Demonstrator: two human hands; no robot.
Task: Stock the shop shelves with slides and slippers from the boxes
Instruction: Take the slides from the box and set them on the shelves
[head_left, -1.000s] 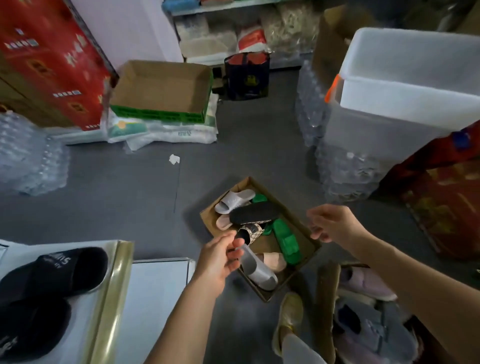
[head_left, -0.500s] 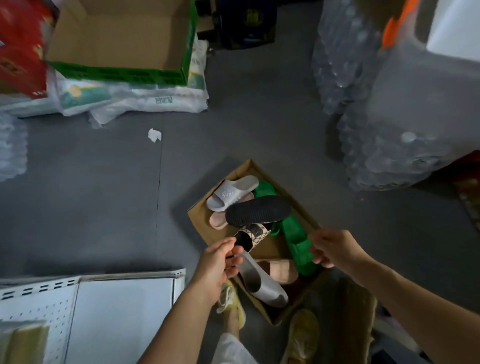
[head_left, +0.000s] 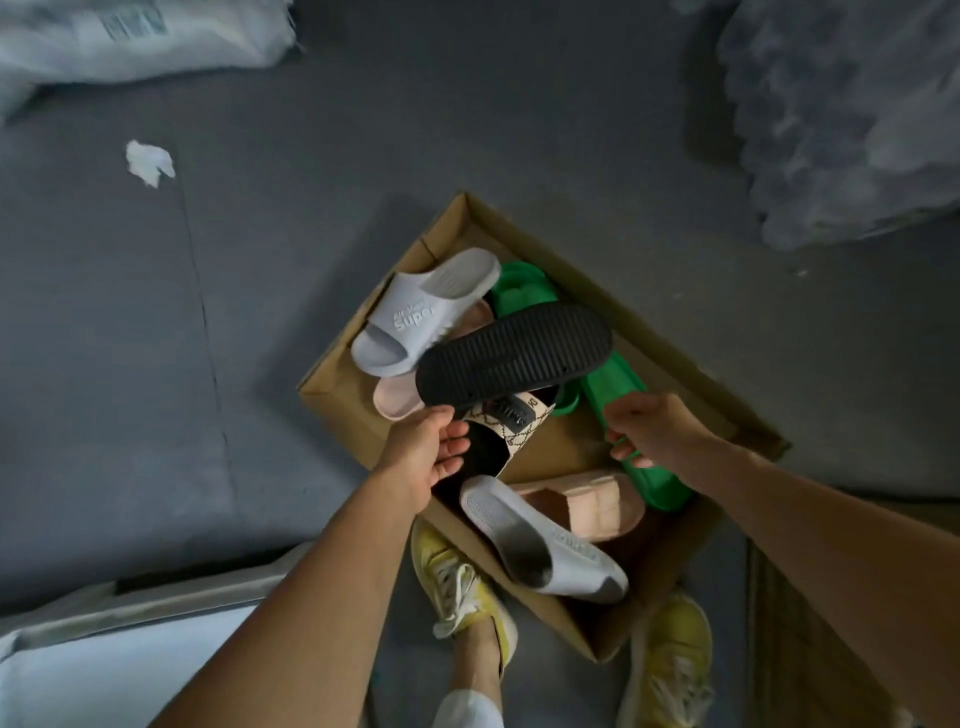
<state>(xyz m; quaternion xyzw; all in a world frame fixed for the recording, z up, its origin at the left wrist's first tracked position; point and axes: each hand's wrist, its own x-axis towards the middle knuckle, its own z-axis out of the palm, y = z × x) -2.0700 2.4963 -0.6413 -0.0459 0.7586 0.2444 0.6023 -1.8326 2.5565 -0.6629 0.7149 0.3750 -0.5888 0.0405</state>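
box: matt brown cardboard | black slide: ribbed rubbery sole | green slide: smooth plastic

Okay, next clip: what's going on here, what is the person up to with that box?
A person stands over an open cardboard box of mixed slides on the floor. The left hand is at the patterned beige slide, which lies under an upturned black slide. The right hand grips a green slide by the box's right wall. Grey slides, pink ones and a peach one lie loose in the box. Nothing is lifted clear yet.
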